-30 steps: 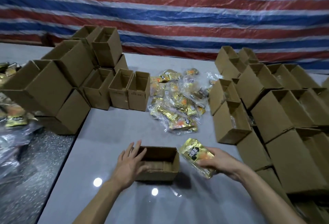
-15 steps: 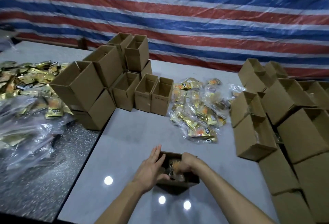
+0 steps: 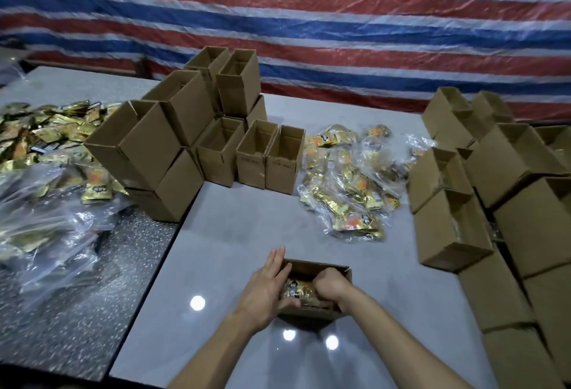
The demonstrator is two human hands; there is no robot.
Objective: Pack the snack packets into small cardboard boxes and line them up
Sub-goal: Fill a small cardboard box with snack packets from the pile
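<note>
A small open cardboard box [image 3: 318, 266] sits on the grey table [image 3: 234, 234] close in front of me. My left hand [image 3: 265, 289] lies flat against the box's left wall, fingers straight, thumb over the near rim. My right hand [image 3: 332, 285] is down inside the box with fingers curled on a gold snack packet [image 3: 296, 291], which lies partly in the box. A loose pile of gold and orange snack packets [image 3: 346, 184] lies farther back on the table.
Empty open boxes [image 3: 268, 157] stand in a row and a stack at the back left. More boxes [image 3: 482, 203] are heaped along the right edge. On the speckled table [image 3: 61, 311] to the left lie clear bags and more packets [image 3: 46, 141]. A striped tarp [image 3: 309, 33] hangs behind.
My right hand carried the gold packet from beside the box down into it. My left hand stayed against the box's left side. The view shifted and pulled back.
</note>
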